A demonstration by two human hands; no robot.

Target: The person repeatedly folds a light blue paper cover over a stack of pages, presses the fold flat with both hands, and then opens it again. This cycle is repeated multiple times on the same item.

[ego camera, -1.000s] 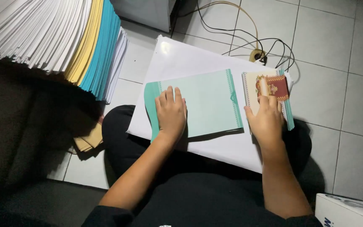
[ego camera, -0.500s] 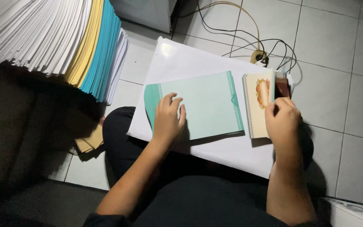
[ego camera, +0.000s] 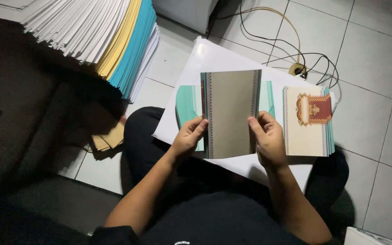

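Note:
I hold a folded beige card (ego camera: 230, 111) with patterned side borders upright above my lap. My left hand (ego camera: 188, 137) pinches its lower left edge and my right hand (ego camera: 267, 138) grips its lower right edge. Behind it lies a pile of teal cards (ego camera: 186, 105) on a white board (ego camera: 214, 56) resting on my legs. To the right sits a stack of cream cards (ego camera: 307, 122) with a red and gold emblem on top.
A tall fanned stack of white, yellow and blue paper (ego camera: 100, 31) stands at the upper left. Cables and a plug (ego camera: 298, 68) lie on the tiled floor (ego camera: 373, 59) beyond the board. Brown envelopes (ego camera: 110, 138) lie by my left knee. A white box corner (ego camera: 368, 237) shows at bottom right.
My right hand took a card off the right stack and brought it to the middle. My left hand left the teal pile and now both hands hold the card up.

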